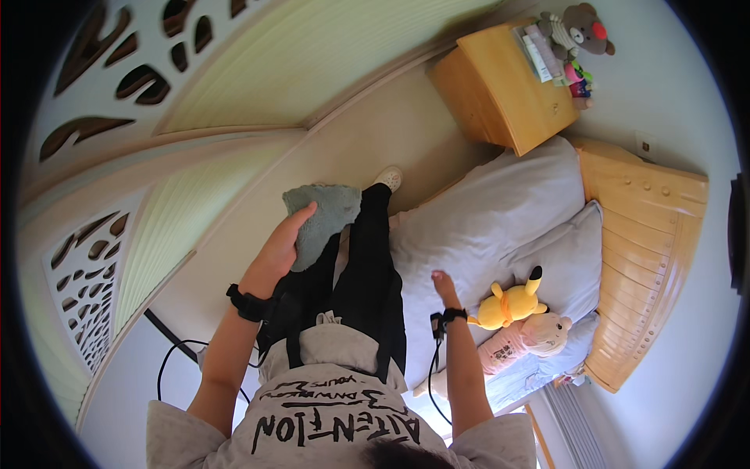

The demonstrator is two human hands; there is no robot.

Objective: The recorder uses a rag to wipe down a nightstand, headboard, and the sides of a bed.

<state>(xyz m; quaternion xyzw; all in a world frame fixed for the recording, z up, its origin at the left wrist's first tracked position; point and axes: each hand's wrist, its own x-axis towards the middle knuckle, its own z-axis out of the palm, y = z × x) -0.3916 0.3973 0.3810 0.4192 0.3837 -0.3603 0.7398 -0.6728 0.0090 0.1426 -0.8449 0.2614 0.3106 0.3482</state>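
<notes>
My left hand (284, 243) holds a grey-green fuzzy cloth (328, 220), with the thumb lying on top of it and the cloth spreading out above my black trousers. My right hand (444, 286) is over the edge of the bed's grey bedding (474, 217), its fingers seemingly curled and mostly hidden; no object shows in it. Both wrists wear black straps, and cables run near my arms. To the right of my right hand, a yellow plush toy (508, 306) lies against a grey pillow (562, 264), beside a pink-clothed plush doll (521, 343).
A wooden headboard (650, 246) stands at the right. Beyond the bed is a wooden bedside cabinet (498, 88) bearing tubes (539, 55), a brown plush bear (580, 32) and small items. White cut-out panels with pale pleated surfaces (281, 64) line the left. My shoe (389, 177) is on the floor.
</notes>
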